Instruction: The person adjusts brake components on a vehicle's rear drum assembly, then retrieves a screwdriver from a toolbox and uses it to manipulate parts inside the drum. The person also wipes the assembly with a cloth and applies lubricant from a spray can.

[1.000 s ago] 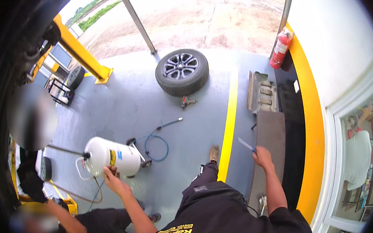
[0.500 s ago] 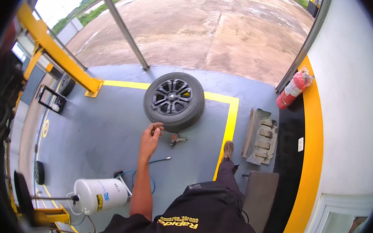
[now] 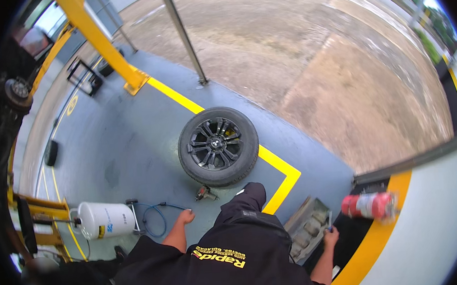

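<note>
1. My left hand (image 3: pixel 186 216) and right hand (image 3: pixel 331 236): two in all.
2. One slim tool (image 3: pixel 330 219) that I hold.
3. Three wheels (image 3: pixel 217 144) I can count on the floor.
4. One pistol-shaped power tool (image 3: pixel 205 193).
5. One white tank (image 3: pixel 107 220).
6. One blue hose (image 3: pixel 174 205).
7. One red fire extinguisher (image 3: pixel 369 205).
8. One ribbed grey panel (image 3: pixel 307 229).
9. One co-worker (image 3: pixel 86 273) besides me.

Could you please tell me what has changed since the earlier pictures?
The person has stepped closer to the wheel. The left hand, held out half a second ago, has drawn back toward the body. The right hand is back in view, holding the thin bladed tool seen at first. The wheel and pistol-shaped tool stayed put.
</note>
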Action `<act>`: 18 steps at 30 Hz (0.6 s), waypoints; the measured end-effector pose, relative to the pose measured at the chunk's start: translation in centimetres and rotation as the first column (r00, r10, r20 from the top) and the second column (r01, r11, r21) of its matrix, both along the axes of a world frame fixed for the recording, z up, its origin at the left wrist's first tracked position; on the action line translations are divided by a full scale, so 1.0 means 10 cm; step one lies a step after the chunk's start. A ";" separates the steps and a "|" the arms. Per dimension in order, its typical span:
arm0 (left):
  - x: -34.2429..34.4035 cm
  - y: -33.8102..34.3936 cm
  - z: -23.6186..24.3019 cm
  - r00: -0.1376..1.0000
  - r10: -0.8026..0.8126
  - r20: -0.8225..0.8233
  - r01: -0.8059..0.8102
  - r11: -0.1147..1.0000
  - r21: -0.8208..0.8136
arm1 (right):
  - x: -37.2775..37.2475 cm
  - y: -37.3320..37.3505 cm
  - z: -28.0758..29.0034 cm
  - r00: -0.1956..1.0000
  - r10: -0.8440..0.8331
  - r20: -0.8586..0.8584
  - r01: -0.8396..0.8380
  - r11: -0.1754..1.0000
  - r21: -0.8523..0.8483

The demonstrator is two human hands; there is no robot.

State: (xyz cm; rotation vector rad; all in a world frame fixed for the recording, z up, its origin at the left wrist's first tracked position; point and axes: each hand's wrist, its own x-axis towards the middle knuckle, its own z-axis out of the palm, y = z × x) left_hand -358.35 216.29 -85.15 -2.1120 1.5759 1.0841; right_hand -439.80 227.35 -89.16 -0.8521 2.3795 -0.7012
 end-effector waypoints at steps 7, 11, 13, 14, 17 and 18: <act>-0.62 -0.34 0.16 0.810 0.585 -0.036 -0.570 0.801 0.184 | -0.94 -3.77 0.26 0.998 0.062 0.000 -0.062 0.996 0.057; -1.77 -1.75 -0.39 0.773 0.595 -0.220 -0.536 0.798 0.276 | -1.90 -4.85 -0.13 0.834 0.460 -0.304 -0.451 0.887 0.102; -1.86 -2.88 -0.18 0.723 0.651 -0.232 -0.645 0.756 0.114 | -1.38 -5.48 -0.31 0.826 0.532 -0.186 -0.519 0.847 0.118; -1.91 -3.48 -0.12 0.719 0.631 -0.290 -0.665 0.747 -0.021 | -1.20 -5.80 -0.25 0.869 0.489 -0.074 -0.469 0.863 0.185; -1.98 -5.14 0.08 0.714 0.578 -0.395 -0.665 0.735 -0.128 | -0.98 -6.70 -0.09 0.877 0.477 0.049 -0.458 0.804 0.378; -2.05 -5.70 0.23 0.695 0.569 -0.439 -0.679 0.720 -0.142 | -1.07 -7.01 -0.04 0.866 0.498 0.039 -0.463 0.770 0.439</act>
